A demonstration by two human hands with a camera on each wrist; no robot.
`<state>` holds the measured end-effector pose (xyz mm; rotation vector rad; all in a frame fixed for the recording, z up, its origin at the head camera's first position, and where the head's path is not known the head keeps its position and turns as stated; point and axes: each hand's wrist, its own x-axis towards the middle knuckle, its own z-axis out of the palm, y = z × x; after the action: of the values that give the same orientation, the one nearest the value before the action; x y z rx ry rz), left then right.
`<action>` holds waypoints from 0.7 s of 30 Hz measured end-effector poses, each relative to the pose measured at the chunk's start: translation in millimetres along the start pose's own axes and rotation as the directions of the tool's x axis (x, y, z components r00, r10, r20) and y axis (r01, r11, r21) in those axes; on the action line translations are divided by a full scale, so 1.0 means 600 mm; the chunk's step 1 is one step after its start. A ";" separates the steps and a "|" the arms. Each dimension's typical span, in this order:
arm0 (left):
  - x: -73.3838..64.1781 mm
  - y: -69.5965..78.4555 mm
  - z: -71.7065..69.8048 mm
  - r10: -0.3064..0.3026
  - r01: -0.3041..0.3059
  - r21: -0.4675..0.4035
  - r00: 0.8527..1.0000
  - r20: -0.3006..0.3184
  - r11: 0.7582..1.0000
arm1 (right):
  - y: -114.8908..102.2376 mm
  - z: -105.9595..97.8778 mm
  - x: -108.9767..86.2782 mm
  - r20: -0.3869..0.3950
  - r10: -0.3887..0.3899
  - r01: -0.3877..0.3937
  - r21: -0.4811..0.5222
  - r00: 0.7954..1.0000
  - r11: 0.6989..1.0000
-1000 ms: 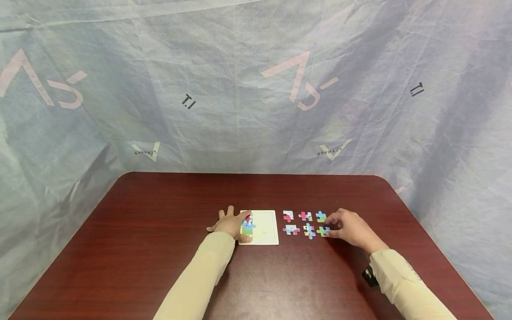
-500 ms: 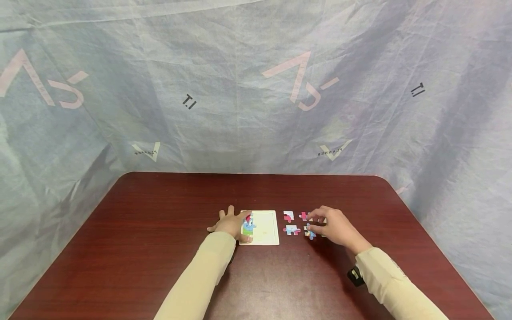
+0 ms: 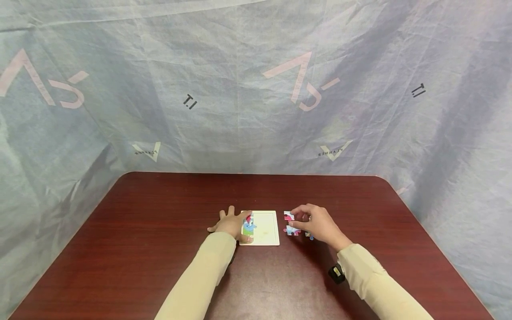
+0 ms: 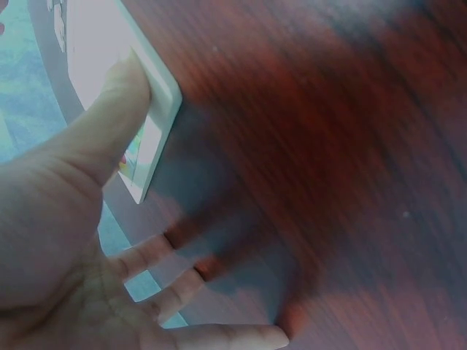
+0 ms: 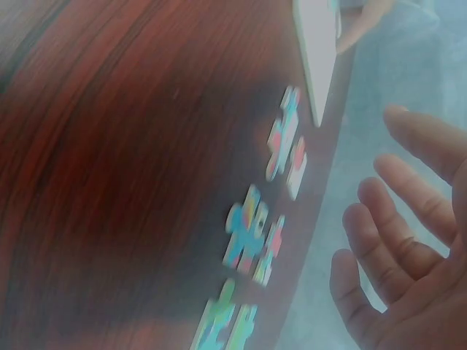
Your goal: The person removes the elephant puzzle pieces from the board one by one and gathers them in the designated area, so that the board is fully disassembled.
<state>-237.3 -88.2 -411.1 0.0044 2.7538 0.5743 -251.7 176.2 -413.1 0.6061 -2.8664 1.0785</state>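
Note:
A cream puzzle tray lies flat on the table, with a strip of fitted picture pieces along its left side. My left hand rests at that side, fingers spread; its thumb lies over the tray's near edge in the left wrist view. My right hand hovers above the loose jigsaw pieces, its fingers bent loosely around nothing. Two pieces show left of its fingertips: a pink-and-white piece and a pale blue one. In the right wrist view, a blue piece with an eye and a green-tabbed piece lie below the hand.
The loose pieces stand in two short rows to the right of the tray on a dark red wooden table. Grey printed cloth hangs behind the table's far edge. A black device sits at the right wrist.
My right hand has moved left across the rows, from the rightmost pieces toward the leftmost ones. My left hand and the tray have stayed in place.

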 end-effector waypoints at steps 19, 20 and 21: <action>0.000 0.002 0.001 -0.005 0.005 0.004 1.000 -0.014 1.000 | -0.045 0.045 0.031 0.044 0.025 -0.029 0.094 0.999 0.995; 0.000 0.001 0.002 -0.005 0.005 0.001 1.000 -0.013 1.000 | -0.048 0.048 0.033 0.046 0.036 -0.040 0.091 0.998 0.995; 0.000 0.001 0.001 -0.005 0.005 0.000 1.000 -0.014 1.000 | -0.051 0.051 0.035 0.047 0.046 -0.050 0.086 0.998 0.995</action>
<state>-237.1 -87.1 -411.5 -0.0060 2.7669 0.5756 -256.3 128.4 -414.1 0.5749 -2.8991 1.2174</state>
